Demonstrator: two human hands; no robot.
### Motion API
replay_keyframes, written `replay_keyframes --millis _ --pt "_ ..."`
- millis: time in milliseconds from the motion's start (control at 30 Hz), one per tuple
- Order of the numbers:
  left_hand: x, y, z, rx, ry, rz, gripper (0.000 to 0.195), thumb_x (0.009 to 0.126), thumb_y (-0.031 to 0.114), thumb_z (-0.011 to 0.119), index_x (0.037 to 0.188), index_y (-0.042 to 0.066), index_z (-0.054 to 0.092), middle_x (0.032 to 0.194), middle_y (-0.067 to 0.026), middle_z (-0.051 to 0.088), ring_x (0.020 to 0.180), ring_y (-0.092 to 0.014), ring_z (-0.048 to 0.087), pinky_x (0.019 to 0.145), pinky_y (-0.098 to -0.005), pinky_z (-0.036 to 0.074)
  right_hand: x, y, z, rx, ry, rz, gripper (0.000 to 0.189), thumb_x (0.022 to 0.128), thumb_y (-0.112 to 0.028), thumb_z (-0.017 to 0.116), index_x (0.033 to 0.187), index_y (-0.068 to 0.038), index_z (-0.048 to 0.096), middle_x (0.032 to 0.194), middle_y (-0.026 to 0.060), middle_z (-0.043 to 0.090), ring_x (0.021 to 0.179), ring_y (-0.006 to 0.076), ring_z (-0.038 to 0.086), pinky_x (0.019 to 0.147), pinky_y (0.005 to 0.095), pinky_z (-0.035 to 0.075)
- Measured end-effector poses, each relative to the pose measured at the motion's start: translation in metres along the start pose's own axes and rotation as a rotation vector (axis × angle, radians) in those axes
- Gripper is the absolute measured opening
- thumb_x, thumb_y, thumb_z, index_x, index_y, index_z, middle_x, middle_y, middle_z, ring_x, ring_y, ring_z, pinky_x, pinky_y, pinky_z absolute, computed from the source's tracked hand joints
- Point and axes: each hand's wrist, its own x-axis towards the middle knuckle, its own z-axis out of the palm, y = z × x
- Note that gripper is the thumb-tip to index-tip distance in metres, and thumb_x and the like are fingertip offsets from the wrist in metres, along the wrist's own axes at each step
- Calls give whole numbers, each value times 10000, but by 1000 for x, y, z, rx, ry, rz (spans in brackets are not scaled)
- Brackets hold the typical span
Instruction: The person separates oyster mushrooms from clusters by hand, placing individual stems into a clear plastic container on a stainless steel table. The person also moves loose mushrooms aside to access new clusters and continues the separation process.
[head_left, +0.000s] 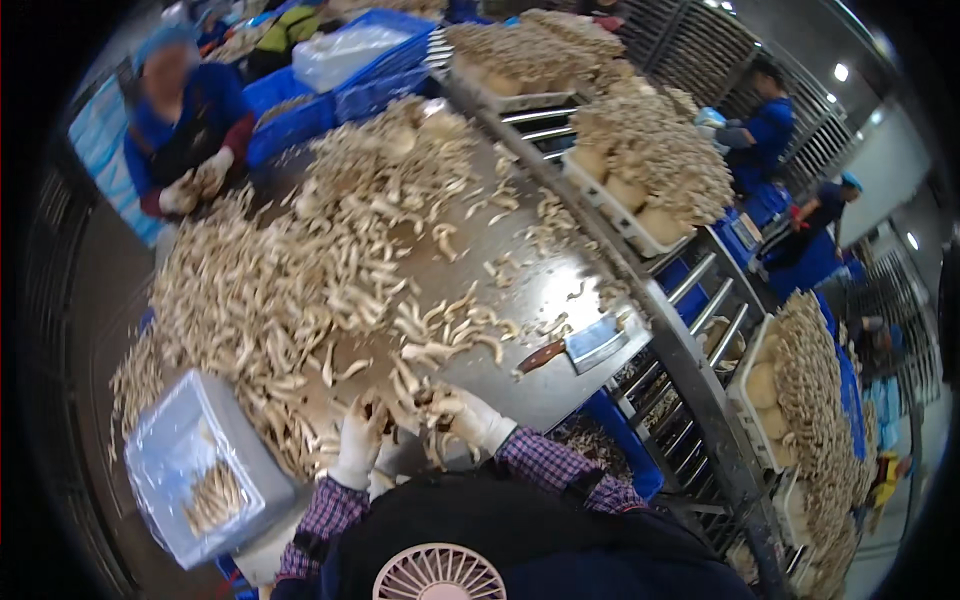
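Note:
White gloves cover both of my hands, which are close together at the near edge of a metal table. My right hand (472, 421) is closed around pale mushrooms (444, 405), their stems pointing up and down past the fingers. To its left, my left hand (358, 442) has curled fingers with dark marks at the tips; blur hides whether anything is pinched there. Loose long-stemmed mushrooms (292, 277) lie in a large heap just beyond both hands. A cleaver (596, 345) with a wooden handle rests flat on the table, ahead and right of my right hand.
A plastic-lined bin (259, 442) with some mushrooms inside stands at left. Along the right runs a metal roller conveyor (701, 274) carrying white crates (626, 214) of mushroom clusters. Across the table, a co-worker (187, 127) handles mushrooms beside blue crates (382, 94).

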Motion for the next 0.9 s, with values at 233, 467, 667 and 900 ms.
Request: replay_keyframes --millis 233,467,667,900 --pt "18 -9 46 600 60 514 237 953 165 681 1067 -39 640 928 -109 669 810 -197 635 716 -347 523 -16 9 -22 -280 161 -135 340 903 -122 766 1201 -25 633 939 19 686 864 120 621 773 299 537" --pt "18 -25 74 -93 -278 68 194 984 131 680 1135 30 612 976 -15 625 825 -106 566 703 -246 459 -39 -17 -13 -908 155 28 442 754 -259 815 1112 -34 684 918 159 739 858 255 691 778 414 541" --pt "24 -21 85 -48 -275 80 209 986 154 657 1130 9 611 998 -53 647 832 -125 607 741 -254 506 -54 -23 -22 -1093 250 -50 485 774 -299 787 1130 -4 639 944 198 722 836 342 686 750 433 535" --pt "41 -44 73 -331 -280 31 212 1046 159 545 1183 15 619 1095 -69 680 957 -144 641 825 -307 535 -21 8 -75 -796 106 -570 287 946 -251 636 1016 26 651 908 137 670 813 204 627 749 387 520"
